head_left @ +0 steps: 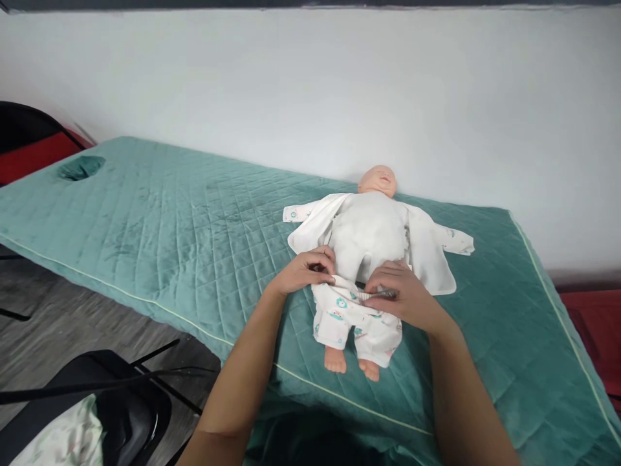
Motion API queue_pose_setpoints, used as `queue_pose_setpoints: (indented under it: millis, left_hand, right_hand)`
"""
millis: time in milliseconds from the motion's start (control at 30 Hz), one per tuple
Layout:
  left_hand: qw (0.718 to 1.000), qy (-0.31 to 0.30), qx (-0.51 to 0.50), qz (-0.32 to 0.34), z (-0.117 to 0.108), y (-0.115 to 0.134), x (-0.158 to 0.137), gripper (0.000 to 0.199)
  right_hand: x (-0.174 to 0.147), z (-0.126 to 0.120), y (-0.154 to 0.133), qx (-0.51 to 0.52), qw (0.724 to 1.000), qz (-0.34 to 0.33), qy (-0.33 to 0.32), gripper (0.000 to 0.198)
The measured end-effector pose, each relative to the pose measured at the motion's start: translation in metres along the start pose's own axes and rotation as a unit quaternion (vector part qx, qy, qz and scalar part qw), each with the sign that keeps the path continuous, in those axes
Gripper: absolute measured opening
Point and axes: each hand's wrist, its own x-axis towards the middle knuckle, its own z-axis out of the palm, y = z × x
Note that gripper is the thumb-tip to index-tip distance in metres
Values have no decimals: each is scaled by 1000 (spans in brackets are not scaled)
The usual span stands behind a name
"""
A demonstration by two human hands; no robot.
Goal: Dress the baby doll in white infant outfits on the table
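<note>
A baby doll (371,226) lies on its back on a green quilted cover, its head toward the wall and its bare feet toward me. Its white printed jacket (434,259) is spread open at both sides, sleeves still on the arms. White patterned trousers (334,317) cover the legs, with the waistband down around the thighs. My left hand (310,268) pinches one side of the waistband. On the other side, my right hand (400,294) has its fingers closed on the waistband, where a small greyish edge shows between them.
The padded bed (194,213) stretches far to the left, with a face hole (81,168) near that end. A black chair (130,401) with printed cloth (68,433) on it stands at lower left. Red seats show at both sides. A white wall runs behind.
</note>
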Motion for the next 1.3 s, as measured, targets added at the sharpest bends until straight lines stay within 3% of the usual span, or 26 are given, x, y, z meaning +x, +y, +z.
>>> queue_pose_setpoints:
  millis: [133, 267, 400, 500, 567, 733, 867, 1100, 1300]
  left_hand:
    - [993, 89, -82, -9, 9, -8, 3, 31]
    - [975, 167, -141, -29, 15, -15, 7, 33]
    - [962, 210, -173, -20, 17, -17, 10, 33]
    - [956, 223, -188, -30, 18, -18, 14, 33]
    - [956, 222, -189, -38, 18, -19, 16, 34]
    - [956, 226, -184, -41, 17, -26, 20, 35]
    - [958, 232, -161, -45, 17, -32, 22, 32]
    - [962, 241, -121, -53, 18, -37, 26, 31]
    - [961, 251, -91, -68, 18, -38, 30, 28]
  right_hand:
    - [1, 2, -8, 14, 999, 24, 21, 30]
    - [-6, -3, -6, 81, 989, 104, 63, 23]
    - [-22, -15, 16, 138, 970, 196, 33, 27]
    - [-30, -17, 35, 187, 955, 228, 19, 32]
    - [-28, -13, 42, 203, 948, 233, 70, 31]
    - [-1, -5, 42, 152, 927, 205, 274, 23]
    - [23, -8, 42, 88, 918, 187, 340, 18]
    - [19, 2, 60, 200, 884, 249, 341, 21]
    - [-2, -9, 71, 264, 905, 229, 241, 21]
